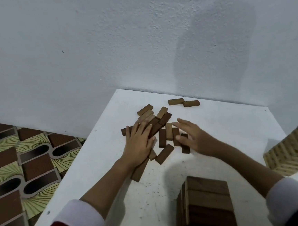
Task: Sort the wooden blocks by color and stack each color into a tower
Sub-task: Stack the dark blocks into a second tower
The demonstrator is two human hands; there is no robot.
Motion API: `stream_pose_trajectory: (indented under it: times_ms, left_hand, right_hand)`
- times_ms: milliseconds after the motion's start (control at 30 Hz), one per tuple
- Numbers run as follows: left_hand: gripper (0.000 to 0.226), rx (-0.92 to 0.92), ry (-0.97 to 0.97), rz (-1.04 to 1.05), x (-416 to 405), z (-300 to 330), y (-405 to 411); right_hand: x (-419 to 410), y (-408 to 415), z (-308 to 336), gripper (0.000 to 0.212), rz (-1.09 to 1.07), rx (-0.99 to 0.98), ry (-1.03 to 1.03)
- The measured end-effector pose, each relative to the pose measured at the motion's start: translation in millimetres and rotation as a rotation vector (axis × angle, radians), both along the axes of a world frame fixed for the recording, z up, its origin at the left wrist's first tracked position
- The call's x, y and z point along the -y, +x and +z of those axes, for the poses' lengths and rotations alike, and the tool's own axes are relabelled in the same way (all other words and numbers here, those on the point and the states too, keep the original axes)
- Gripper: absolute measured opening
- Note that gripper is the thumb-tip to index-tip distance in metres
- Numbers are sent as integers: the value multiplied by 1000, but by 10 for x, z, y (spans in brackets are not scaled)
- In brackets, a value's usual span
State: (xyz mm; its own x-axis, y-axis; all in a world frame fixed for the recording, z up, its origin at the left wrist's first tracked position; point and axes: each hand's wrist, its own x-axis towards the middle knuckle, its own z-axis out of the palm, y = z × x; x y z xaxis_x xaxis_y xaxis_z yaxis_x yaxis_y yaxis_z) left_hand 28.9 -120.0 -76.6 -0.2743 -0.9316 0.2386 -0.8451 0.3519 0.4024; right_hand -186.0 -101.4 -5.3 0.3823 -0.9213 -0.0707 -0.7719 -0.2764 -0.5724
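A loose pile of wooden blocks (161,129), dark brown and lighter tan mixed, lies in the middle of the white table (226,124). My left hand (138,142) rests flat on the pile's left side, fingers straight over several blocks. My right hand (195,137) hovers spread at the pile's right side, its thumb touching a dark block (185,146). Two more blocks (183,102) lie apart near the far edge. A tall tower of dark blocks (206,203) stands at the front of the table.
The table stands against a white wall (138,41). A patterned tiled floor (22,160) shows on the left. A stack of light wooden pieces (292,150) sits off the table's right edge.
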Motion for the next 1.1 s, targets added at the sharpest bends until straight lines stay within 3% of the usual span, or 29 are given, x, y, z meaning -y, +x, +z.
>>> stream_pose_trajectory:
  times_ms: [167,300,433,633,800,867,933,1000,1100]
  left_hand:
    - [41,-278,-75,-47,-352,95,52]
    - [42,-167,17,-177,-644,38,155]
    - [35,-244,21,-104,-838,-19,270]
    - [34,-313,50,-149,-1043,8,462]
    - [16,-443,37,-151,-1268,199,495]
    - [32,-323,-64,-78,-1306,217,443]
    - [46,-379,19,-7,-1304,162,449]
    - [36,-401,49,11,-1226,61,483]
    - [19,-674,59,94,-1177,89,512]
  right_hand:
    - [-187,49,598,38,87,-137,-1]
    - [-425,199,978,30,143,-160,49]
    - [-722,460,1239,24,221,-223,74]
    - [-1219,945,1379,35,275,-324,0]
    - [-1509,1340,1241,31,353,-320,7]
    - [-1520,1464,1009,26,284,-279,13]
    - [-1520,1549,725,25,172,-212,7]
    - [-1536,1618,453,32,27,-117,-17]
    - [-1531,1638,104,42,-171,-25,-84]
